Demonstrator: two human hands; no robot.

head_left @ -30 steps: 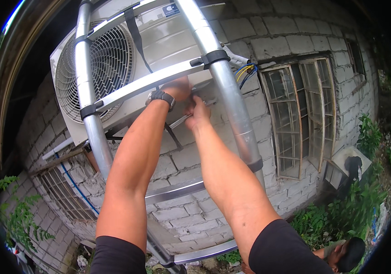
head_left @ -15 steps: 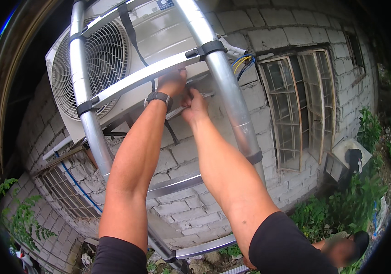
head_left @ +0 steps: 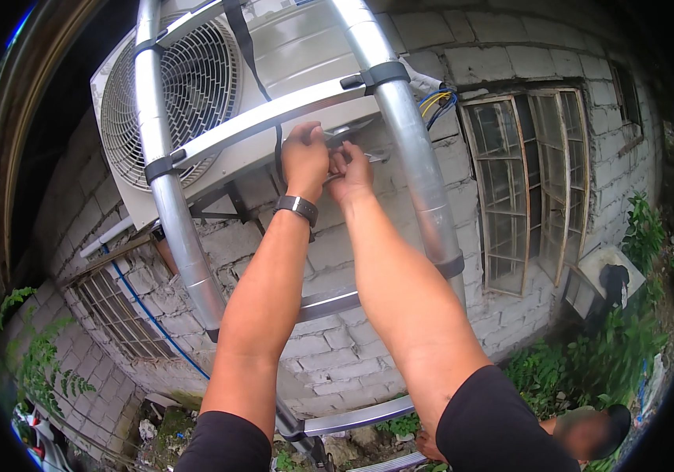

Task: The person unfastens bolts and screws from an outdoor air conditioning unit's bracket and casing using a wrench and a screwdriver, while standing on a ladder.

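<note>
Both my hands reach up past the ladder's rungs to the bottom edge of a white outdoor air conditioner unit (head_left: 297, 49), mounted on the wall. My left hand (head_left: 305, 164), with a dark watch (head_left: 297, 208) on its wrist, has curled fingers at that edge. Close beside it my right hand (head_left: 350, 175) is closed too, its fingertips bent toward the left hand. Metal pieces show around the fingers, but what either hand grips is hidden. A black strap (head_left: 244, 43) runs down the unit's front and ends behind my left hand.
An aluminium ladder (head_left: 270, 114) stands between me and the grey block wall (head_left: 502, 63). Right of it are loose blue and yellow wires (head_left: 439, 101) and an open glass window (head_left: 498, 193). Below right, a person in a cap (head_left: 589, 433) is near the ladder's foot.
The whole view has shifted, so the unit and ladder sit further right and lower. My left hand has turned and now shows its back, on the near side of the rung.
</note>
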